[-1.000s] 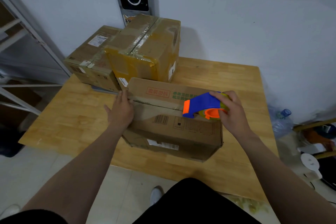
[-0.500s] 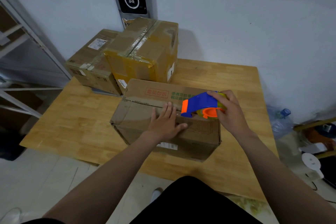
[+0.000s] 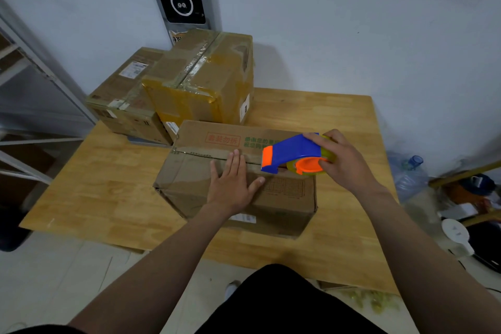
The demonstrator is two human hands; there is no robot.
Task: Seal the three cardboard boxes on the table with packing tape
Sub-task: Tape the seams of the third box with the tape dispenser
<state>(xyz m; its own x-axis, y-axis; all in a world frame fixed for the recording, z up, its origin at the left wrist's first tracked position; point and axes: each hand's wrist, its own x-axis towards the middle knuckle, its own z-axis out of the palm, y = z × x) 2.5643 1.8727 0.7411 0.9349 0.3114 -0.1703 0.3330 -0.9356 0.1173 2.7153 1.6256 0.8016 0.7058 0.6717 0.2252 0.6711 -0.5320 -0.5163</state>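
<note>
The creased front box [image 3: 189,179] sat on the desk [image 3: 95,184], a dark gap along its top seam. On it, the left hand [image 3: 230,187] lay flat, fingers straight. The right hand [image 3: 344,163] gripped a blue-orange tape dispenser [image 3: 292,152] at that seam. A tall taped box [image 3: 206,81] and a lower box [image 3: 127,100] stood behind it.

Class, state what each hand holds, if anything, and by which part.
The right hand grips the tape dispenser at its roll end. The left hand holds nothing; it presses flat on the near box.
</note>
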